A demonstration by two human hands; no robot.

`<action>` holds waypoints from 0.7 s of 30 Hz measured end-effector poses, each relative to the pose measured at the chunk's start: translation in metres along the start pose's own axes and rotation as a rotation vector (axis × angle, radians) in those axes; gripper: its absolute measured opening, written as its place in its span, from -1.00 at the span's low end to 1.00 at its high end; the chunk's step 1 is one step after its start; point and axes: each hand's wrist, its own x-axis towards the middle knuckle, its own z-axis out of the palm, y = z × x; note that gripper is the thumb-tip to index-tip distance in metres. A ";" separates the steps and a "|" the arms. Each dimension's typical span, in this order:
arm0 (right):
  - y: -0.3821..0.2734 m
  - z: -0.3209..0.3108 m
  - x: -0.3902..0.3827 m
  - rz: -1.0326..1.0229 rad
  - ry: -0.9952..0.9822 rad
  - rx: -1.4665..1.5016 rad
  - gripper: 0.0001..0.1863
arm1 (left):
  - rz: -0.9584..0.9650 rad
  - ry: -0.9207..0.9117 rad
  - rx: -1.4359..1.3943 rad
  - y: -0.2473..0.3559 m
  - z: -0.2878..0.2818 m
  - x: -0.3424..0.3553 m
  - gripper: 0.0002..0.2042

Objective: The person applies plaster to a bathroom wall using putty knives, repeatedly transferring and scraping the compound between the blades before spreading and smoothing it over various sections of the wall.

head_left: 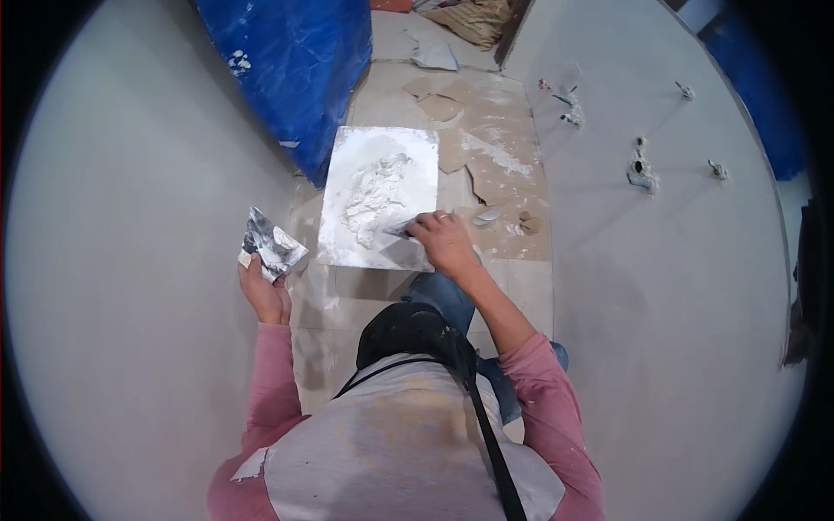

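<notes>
A white square board (424,148) lies in front of me, with a lumpy heap of wet white plaster (375,198) spread over its middle. My right hand (447,243) is closed around the handle of a putty knife (405,254). Its metal blade rests at the board's near right part, beside the heap. Off to the left, close to the wall, my left hand (268,295) grips a flat metal blade (276,248) smeared with plaster. The handle of that blade is hidden by my fingers.
Plastered walls rise on the left (148,200) and right (643,286). Pipe stubs (641,178) stick out of the right wall. A blue plastic sheet (291,69) hangs at the far left. Torn brown cardboard (508,230) covers the floor right of the board. A sack (472,19) lies farther back.
</notes>
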 end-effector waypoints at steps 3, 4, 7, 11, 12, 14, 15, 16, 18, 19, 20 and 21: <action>-0.016 0.031 0.013 -0.219 -0.106 0.000 -0.76 | -0.063 0.028 0.025 -0.014 -0.017 -0.001 -0.77; -0.021 0.040 0.015 -0.272 -0.089 0.007 -0.74 | -0.065 0.018 0.026 -0.019 -0.019 -0.002 -0.77; -0.039 0.068 0.017 -0.338 -0.049 0.019 -0.70 | -0.119 0.026 0.033 -0.026 -0.020 -0.007 -0.77; -0.054 0.086 0.011 -0.213 -0.115 -0.008 -0.70 | -0.149 -0.003 0.054 -0.031 -0.013 -0.010 -0.76; -0.057 0.086 0.011 -0.159 -0.101 -0.022 -0.73 | -0.152 0.006 0.069 -0.030 -0.009 -0.011 -0.76; -0.052 0.080 0.017 -0.177 -0.215 -0.041 -0.76 | -0.157 -0.008 0.057 -0.032 -0.007 -0.007 -0.75; -0.048 0.073 0.022 -0.193 -0.329 -0.064 -0.79 | -0.163 -0.024 0.043 -0.032 -0.006 -0.005 -0.75; -0.046 0.069 0.024 -0.195 -0.324 -0.064 -0.79 | -0.156 -0.028 0.048 -0.030 -0.006 -0.004 -0.75; -0.038 0.061 0.028 -0.301 -0.314 -0.169 -0.83 | -0.150 -0.041 0.042 -0.027 -0.004 -0.001 -0.75; -0.032 0.058 0.034 -0.302 -0.309 -0.172 -0.83 | -0.149 -0.050 0.040 -0.026 -0.003 0.001 -0.75; -0.026 0.052 0.040 -0.294 -0.286 -0.169 -0.82 | -0.150 -0.048 0.039 -0.026 -0.004 0.002 -0.75; -0.022 0.048 0.047 -0.286 -0.263 -0.166 -0.82 | -0.150 -0.037 0.050 -0.026 -0.004 0.002 -0.75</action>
